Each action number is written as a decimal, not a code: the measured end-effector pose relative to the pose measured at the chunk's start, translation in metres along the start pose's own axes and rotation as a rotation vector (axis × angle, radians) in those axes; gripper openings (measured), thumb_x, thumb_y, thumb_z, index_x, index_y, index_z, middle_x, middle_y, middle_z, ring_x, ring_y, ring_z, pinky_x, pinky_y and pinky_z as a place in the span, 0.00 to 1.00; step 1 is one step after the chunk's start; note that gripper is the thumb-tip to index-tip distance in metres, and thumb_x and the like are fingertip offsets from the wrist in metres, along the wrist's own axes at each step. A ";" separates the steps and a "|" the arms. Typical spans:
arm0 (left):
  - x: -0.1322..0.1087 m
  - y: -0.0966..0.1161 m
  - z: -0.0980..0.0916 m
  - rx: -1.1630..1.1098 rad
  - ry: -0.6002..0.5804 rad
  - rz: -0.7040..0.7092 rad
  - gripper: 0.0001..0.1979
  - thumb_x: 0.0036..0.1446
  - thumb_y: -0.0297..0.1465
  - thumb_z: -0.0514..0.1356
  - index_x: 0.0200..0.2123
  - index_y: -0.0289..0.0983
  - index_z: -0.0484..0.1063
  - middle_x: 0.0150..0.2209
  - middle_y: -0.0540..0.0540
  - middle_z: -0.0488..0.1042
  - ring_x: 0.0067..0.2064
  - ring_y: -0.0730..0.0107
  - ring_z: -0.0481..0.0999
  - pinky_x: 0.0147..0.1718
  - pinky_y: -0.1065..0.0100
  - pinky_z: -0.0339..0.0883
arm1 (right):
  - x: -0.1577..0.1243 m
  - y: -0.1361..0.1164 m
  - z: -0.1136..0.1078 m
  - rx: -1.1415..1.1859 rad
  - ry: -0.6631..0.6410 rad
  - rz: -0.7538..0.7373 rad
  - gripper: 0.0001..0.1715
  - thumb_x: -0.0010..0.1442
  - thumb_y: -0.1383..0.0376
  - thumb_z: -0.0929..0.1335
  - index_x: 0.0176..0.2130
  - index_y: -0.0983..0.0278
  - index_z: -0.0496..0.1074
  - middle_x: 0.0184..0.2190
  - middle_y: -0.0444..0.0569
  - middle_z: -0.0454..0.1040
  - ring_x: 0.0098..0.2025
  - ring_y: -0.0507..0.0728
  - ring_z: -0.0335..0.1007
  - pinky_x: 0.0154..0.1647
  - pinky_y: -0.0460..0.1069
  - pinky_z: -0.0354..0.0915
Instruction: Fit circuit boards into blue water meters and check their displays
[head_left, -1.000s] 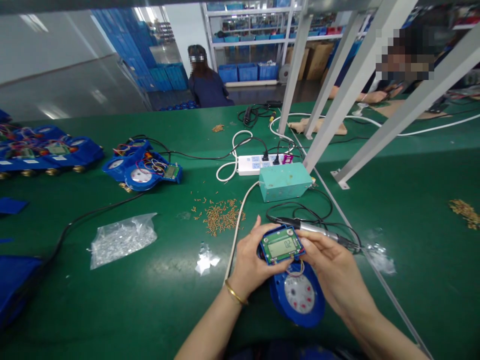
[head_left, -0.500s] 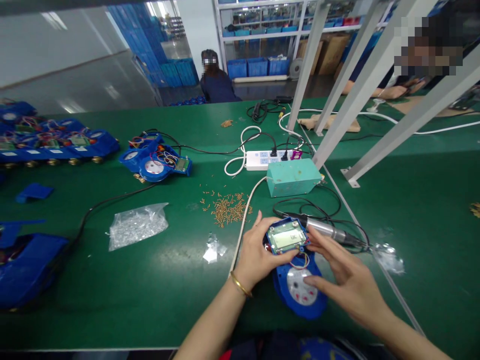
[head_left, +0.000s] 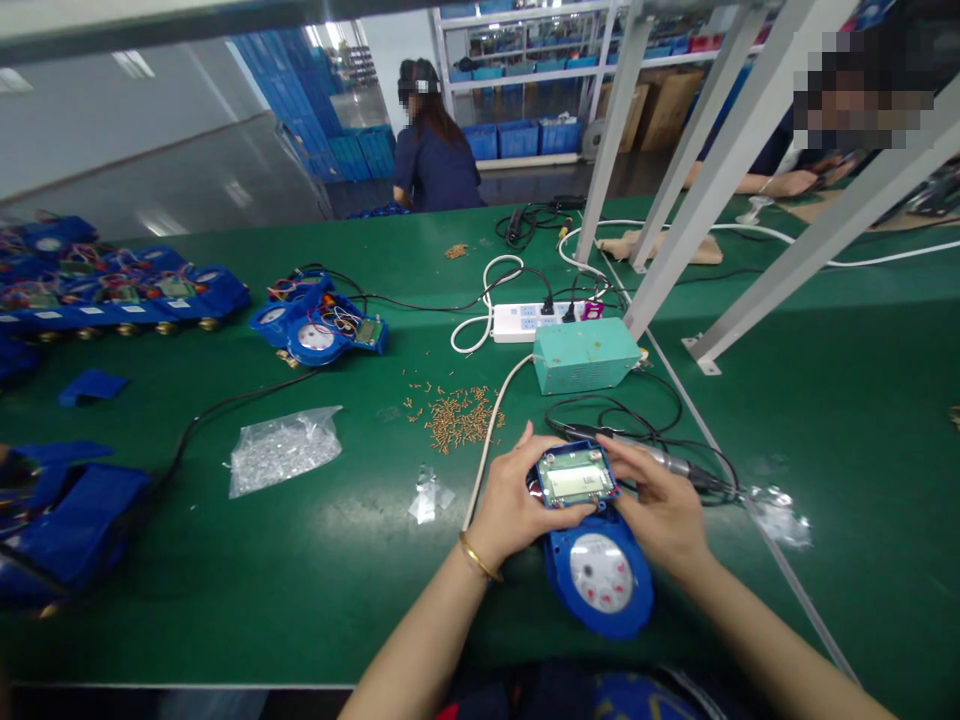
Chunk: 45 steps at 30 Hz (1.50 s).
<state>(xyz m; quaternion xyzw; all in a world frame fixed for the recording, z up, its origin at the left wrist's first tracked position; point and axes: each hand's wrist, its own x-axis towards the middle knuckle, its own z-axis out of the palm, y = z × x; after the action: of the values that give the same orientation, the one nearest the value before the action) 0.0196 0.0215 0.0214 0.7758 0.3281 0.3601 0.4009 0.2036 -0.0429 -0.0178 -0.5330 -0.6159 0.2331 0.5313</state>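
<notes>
A blue meter [head_left: 602, 572] with a round white dial lies on the green table in front of me. Its display unit [head_left: 576, 476], a green board with a lit screen in a blue frame, is tilted up at the meter's far end. My left hand [head_left: 519, 500] grips the unit's left side, thumb along the near edge. Closed on the right side of the same unit is my right hand [head_left: 658, 505], fingers at its upper right corner. An electric screwdriver [head_left: 675, 462] lies just beyond the right hand, partly hidden by it.
Small brass screws [head_left: 459, 418] are heaped beyond my left hand, near a teal box [head_left: 586, 355] and a power strip [head_left: 517, 320]. A clear bag [head_left: 285, 450] and more blue meters [head_left: 319, 335] sit left. Metal posts [head_left: 705, 180] rise at right. Two people are beyond the table.
My right hand has moved in from the dial and closed on the display unit's right side. The dial is now uncovered. The person at the back has straightened up somewhat.
</notes>
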 end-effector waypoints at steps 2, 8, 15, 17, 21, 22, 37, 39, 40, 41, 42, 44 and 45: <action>-0.001 -0.002 0.000 -0.004 -0.009 0.009 0.27 0.41 0.32 0.73 0.46 0.37 0.72 0.44 0.48 0.80 0.44 0.64 0.80 0.69 0.51 0.47 | 0.004 0.000 0.000 0.001 -0.019 -0.006 0.25 0.61 0.72 0.67 0.55 0.54 0.71 0.37 0.43 0.79 0.42 0.55 0.73 0.47 0.51 0.67; -0.003 -0.003 -0.002 0.050 -0.074 0.002 0.30 0.41 0.34 0.74 0.49 0.42 0.71 0.49 0.48 0.79 0.51 0.59 0.77 0.69 0.44 0.34 | 0.006 -0.012 -0.003 -0.142 -0.030 0.076 0.29 0.58 0.71 0.69 0.57 0.55 0.69 0.34 0.42 0.78 0.46 0.58 0.69 0.52 0.54 0.60; -0.004 -0.004 -0.003 0.048 -0.077 -0.049 0.29 0.42 0.35 0.74 0.49 0.44 0.72 0.48 0.48 0.79 0.51 0.58 0.76 0.68 0.44 0.37 | 0.011 -0.028 0.002 -0.389 0.028 0.144 0.14 0.50 0.72 0.65 0.39 0.60 0.71 0.37 0.47 0.74 0.44 0.60 0.69 0.45 0.55 0.58; -0.005 -0.005 -0.003 0.047 -0.068 -0.065 0.29 0.42 0.35 0.74 0.49 0.44 0.72 0.47 0.48 0.79 0.50 0.58 0.76 0.68 0.45 0.39 | 0.009 -0.030 0.005 -0.394 0.037 0.134 0.11 0.51 0.72 0.65 0.35 0.61 0.71 0.36 0.48 0.73 0.43 0.61 0.68 0.45 0.56 0.58; -0.007 -0.007 -0.003 -0.014 -0.039 -0.120 0.27 0.42 0.35 0.74 0.47 0.42 0.72 0.45 0.47 0.79 0.49 0.57 0.77 0.66 0.46 0.44 | 0.001 -0.033 0.007 -0.399 0.024 0.092 0.07 0.54 0.71 0.65 0.32 0.61 0.71 0.37 0.48 0.74 0.44 0.62 0.66 0.46 0.57 0.57; -0.007 -0.008 -0.003 -0.035 -0.035 -0.133 0.26 0.42 0.35 0.74 0.46 0.41 0.72 0.44 0.47 0.79 0.48 0.57 0.77 0.66 0.46 0.44 | 0.000 -0.034 0.007 -0.398 0.015 0.078 0.07 0.55 0.71 0.66 0.32 0.60 0.71 0.36 0.48 0.74 0.45 0.62 0.66 0.46 0.57 0.57; -0.005 -0.010 -0.001 -0.015 -0.039 -0.138 0.25 0.43 0.36 0.73 0.45 0.40 0.71 0.42 0.48 0.79 0.45 0.57 0.78 0.66 0.45 0.45 | 0.015 -0.045 -0.018 -0.374 -0.252 -0.086 0.14 0.63 0.74 0.62 0.31 0.63 0.73 0.31 0.50 0.73 0.36 0.57 0.67 0.36 0.52 0.65; -0.005 -0.010 -0.002 -0.022 -0.038 -0.137 0.25 0.43 0.37 0.73 0.45 0.40 0.72 0.41 0.47 0.78 0.45 0.57 0.78 0.64 0.46 0.50 | 0.019 -0.048 -0.033 -0.354 -0.402 -0.120 0.14 0.66 0.72 0.61 0.37 0.63 0.76 0.37 0.51 0.75 0.40 0.58 0.69 0.42 0.52 0.67; -0.005 -0.010 -0.002 -0.024 -0.035 -0.136 0.26 0.43 0.37 0.73 0.45 0.40 0.71 0.41 0.47 0.78 0.45 0.56 0.77 0.63 0.47 0.53 | 0.021 -0.049 -0.040 -0.355 -0.478 -0.135 0.13 0.66 0.71 0.62 0.40 0.63 0.76 0.40 0.51 0.75 0.43 0.58 0.70 0.45 0.53 0.67; -0.005 -0.010 -0.003 -0.024 -0.034 -0.135 0.26 0.43 0.38 0.73 0.46 0.40 0.71 0.42 0.46 0.78 0.46 0.56 0.77 0.62 0.48 0.56 | 0.023 -0.050 -0.046 -0.365 -0.541 -0.146 0.11 0.66 0.68 0.64 0.44 0.62 0.76 0.43 0.51 0.75 0.46 0.59 0.70 0.48 0.54 0.67; -0.004 -0.010 -0.003 -0.022 -0.035 -0.134 0.26 0.43 0.38 0.73 0.46 0.40 0.71 0.42 0.46 0.78 0.46 0.56 0.77 0.61 0.49 0.58 | 0.023 -0.050 -0.050 -0.385 -0.583 -0.154 0.10 0.65 0.65 0.67 0.46 0.61 0.76 0.46 0.51 0.75 0.48 0.59 0.69 0.50 0.55 0.67; -0.004 -0.011 -0.003 -0.019 -0.037 -0.138 0.26 0.44 0.38 0.72 0.46 0.40 0.71 0.42 0.46 0.78 0.46 0.56 0.77 0.59 0.51 0.61 | 0.022 -0.049 -0.052 -0.436 -0.601 -0.162 0.15 0.58 0.60 0.74 0.46 0.59 0.77 0.48 0.50 0.74 0.51 0.61 0.69 0.52 0.56 0.66; -0.004 -0.011 -0.003 -0.019 -0.038 -0.140 0.26 0.44 0.39 0.72 0.46 0.40 0.71 0.42 0.46 0.78 0.46 0.56 0.77 0.58 0.52 0.62 | 0.021 -0.047 -0.051 -0.461 -0.586 -0.166 0.18 0.55 0.60 0.76 0.45 0.59 0.77 0.48 0.50 0.74 0.51 0.62 0.69 0.51 0.57 0.66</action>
<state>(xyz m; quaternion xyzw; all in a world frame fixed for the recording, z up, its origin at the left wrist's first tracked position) 0.0123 0.0241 0.0122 0.7539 0.3707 0.3193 0.4386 0.2329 -0.0537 0.0477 -0.4975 -0.8190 0.1872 0.2162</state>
